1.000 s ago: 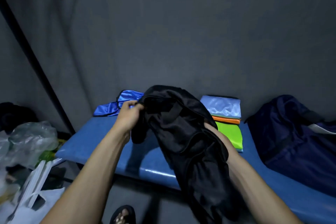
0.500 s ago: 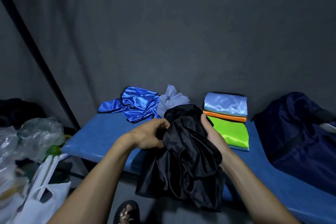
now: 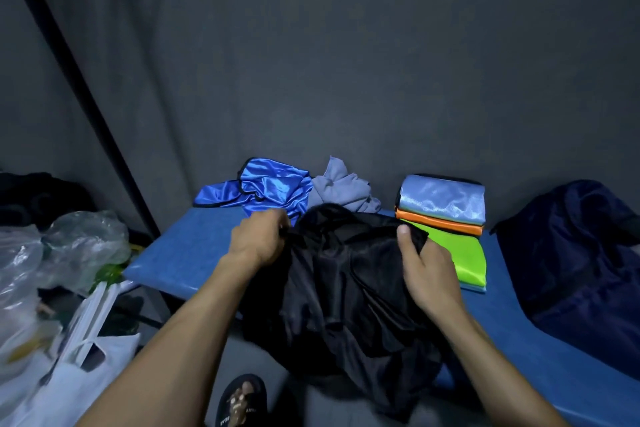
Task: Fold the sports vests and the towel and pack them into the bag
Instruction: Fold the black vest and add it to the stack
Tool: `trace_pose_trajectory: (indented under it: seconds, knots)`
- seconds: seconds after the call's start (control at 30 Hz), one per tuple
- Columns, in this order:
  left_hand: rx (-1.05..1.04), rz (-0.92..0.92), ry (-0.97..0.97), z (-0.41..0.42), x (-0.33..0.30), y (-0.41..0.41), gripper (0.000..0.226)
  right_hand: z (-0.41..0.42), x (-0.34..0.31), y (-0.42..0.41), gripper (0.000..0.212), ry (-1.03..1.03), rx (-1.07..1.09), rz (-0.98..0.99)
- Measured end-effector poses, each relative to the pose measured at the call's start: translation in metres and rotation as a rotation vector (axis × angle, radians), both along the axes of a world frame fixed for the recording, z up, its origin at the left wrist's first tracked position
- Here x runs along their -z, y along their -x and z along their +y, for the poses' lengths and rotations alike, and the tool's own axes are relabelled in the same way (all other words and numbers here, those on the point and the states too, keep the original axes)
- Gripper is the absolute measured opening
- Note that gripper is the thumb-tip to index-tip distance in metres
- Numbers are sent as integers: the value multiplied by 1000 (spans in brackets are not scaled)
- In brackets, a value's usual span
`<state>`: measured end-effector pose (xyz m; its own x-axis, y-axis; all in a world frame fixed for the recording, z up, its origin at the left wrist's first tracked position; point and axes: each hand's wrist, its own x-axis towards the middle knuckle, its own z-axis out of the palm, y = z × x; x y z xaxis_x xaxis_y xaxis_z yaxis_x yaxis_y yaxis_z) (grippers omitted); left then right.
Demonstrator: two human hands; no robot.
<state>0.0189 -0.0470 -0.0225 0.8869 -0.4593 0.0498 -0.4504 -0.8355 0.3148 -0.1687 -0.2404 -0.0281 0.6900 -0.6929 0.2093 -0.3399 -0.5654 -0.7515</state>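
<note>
A black sports vest (image 3: 346, 288) hangs crumpled over the front edge of the blue bench (image 3: 194, 246). My left hand (image 3: 258, 239) grips its upper left edge and my right hand (image 3: 426, 270) pinches its upper right edge, thumb on top. Behind lie a crumpled shiny blue vest (image 3: 270, 192) and a grey towel (image 3: 341, 189). A folded stack (image 3: 446, 218) of light blue, orange and green vests sits to the right. The dark navy bag (image 3: 575, 263) stands at the far right on the bench.
A grey curtain (image 3: 311, 62) backs the bench, with a black pole (image 3: 83, 97) slanting at the left. Plastic bags (image 3: 62, 274) pile on the floor at the left. A sandalled foot (image 3: 242, 402) shows below the bench edge.
The black vest has come down from in front of me onto the bench. My hands have spread apart along its top edge, uncovering the blue vest and grey towel behind.
</note>
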Motion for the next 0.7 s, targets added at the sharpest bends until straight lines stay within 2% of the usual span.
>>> trace_pose_trajectory:
  seconds: [0.07,0.13,0.2,0.3,0.37,0.43,0.47,0.5,0.57,0.63,0.7]
  knots:
    - [-99,-107,307,5,-8,-6,23,-4,-4,-2,64,-119,38,-185]
    - [-150,-106,566,7,-14,-13,28,-9,-11,0,52,-197,86,-329]
    - [-170,-85,730,10,-20,-16,29,-13,-19,3,42,-253,125,-424]
    - [-259,-149,722,16,-24,-15,24,-19,-26,6,47,-422,186,-513]
    - [-348,-182,657,19,-29,-14,18,-24,-25,6,61,-530,216,-490]
    - [-344,-110,688,16,-34,-9,24,-25,-24,6,81,-626,210,-470]
    - [-309,-10,785,14,-38,-5,31,-24,-23,5,83,-638,187,-467]
    - [-270,165,908,12,-45,1,36,-19,-24,6,78,-630,154,-460]
    - [-129,629,1087,5,-57,16,34,-11,-23,6,64,-557,51,-398]
    - [75,988,1080,-2,-65,30,28,-2,-17,5,56,-470,-152,-319]
    - [264,1169,1051,-9,-70,47,19,8,-8,5,51,-444,-361,-243]
